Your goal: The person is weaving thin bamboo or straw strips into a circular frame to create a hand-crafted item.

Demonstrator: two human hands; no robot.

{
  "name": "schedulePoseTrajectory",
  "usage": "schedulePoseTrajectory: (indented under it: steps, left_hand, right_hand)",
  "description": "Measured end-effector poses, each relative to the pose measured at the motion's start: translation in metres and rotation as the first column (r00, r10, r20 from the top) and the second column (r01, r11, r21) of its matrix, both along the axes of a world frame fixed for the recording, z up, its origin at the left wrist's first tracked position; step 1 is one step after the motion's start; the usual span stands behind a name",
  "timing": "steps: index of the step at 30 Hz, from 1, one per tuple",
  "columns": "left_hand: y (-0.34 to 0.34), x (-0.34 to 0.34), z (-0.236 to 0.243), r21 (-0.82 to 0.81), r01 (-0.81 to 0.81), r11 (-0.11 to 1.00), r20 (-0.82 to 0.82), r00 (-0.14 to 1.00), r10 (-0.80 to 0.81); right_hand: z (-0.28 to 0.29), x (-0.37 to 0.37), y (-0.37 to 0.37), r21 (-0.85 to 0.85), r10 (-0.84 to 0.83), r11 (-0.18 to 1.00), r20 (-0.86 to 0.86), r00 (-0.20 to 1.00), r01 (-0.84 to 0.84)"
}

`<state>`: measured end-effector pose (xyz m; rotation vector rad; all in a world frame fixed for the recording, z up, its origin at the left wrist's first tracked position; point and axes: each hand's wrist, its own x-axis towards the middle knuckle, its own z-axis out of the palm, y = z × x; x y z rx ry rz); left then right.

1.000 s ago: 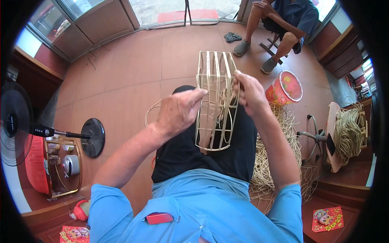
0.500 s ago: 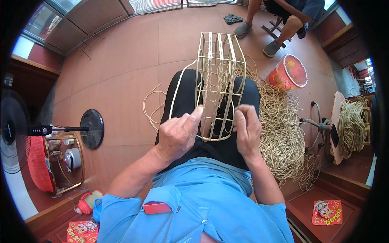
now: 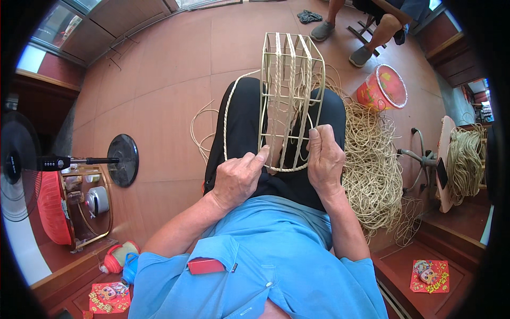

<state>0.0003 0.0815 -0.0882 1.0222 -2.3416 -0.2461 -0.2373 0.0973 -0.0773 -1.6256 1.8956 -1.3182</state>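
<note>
A pale wire frame (image 3: 292, 55), boxlike with a rounded far end, rests across my lap. Several strands of twisted straw-coloured cord (image 3: 277, 80) run lengthwise over it. My left hand (image 3: 240, 178) is closed at the frame's near left corner, thumb pointing up along it. A length of cord curves from the frame's left side down into this hand. On the near right side my right hand (image 3: 325, 159) pinches the cord between thumb and curled fingers, where it bends in a loop beside the frame. Its fingertips partly hide the cord.
A big heap of loose cord (image 3: 372, 175) lies right of my legs, a red bucket (image 3: 370, 90) beyond it. Further right, a cord bundle (image 3: 463, 165) hangs on a chair. A fan (image 3: 18, 165) stands left. Another person's legs (image 3: 372, 42) show at far right.
My right hand has risen slightly along the frame's right side and closed more tightly. The frame has shifted a little, and the view has moved slightly.
</note>
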Motion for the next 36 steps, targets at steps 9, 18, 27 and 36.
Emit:
schedulePoseTrajectory:
  steps: [9,18,27,36]
  left_hand:
    - [-0.006,-0.004,0.022,0.066,0.063,0.996,0.003,0.998,-0.063]
    - [0.001,0.0,0.017,0.147,0.059,0.987,-0.072,0.996,-0.049]
    - [0.003,0.001,0.014,0.173,0.046,0.984,-0.071,0.997,-0.034]
    - [0.002,0.004,0.011,0.163,0.066,0.984,-0.068,0.996,-0.056]
  right_hand:
    - [0.012,-0.011,-0.014,0.191,0.0,0.981,0.219,0.976,-0.043]
    - [0.052,0.003,-0.042,-0.219,-0.017,0.975,-0.287,0.958,-0.048]
    - [0.045,0.018,-0.079,-0.133,0.056,0.983,-0.417,0.907,-0.122]
    - [0.042,0.016,-0.078,-0.169,0.069,0.974,-0.4,0.914,-0.148]
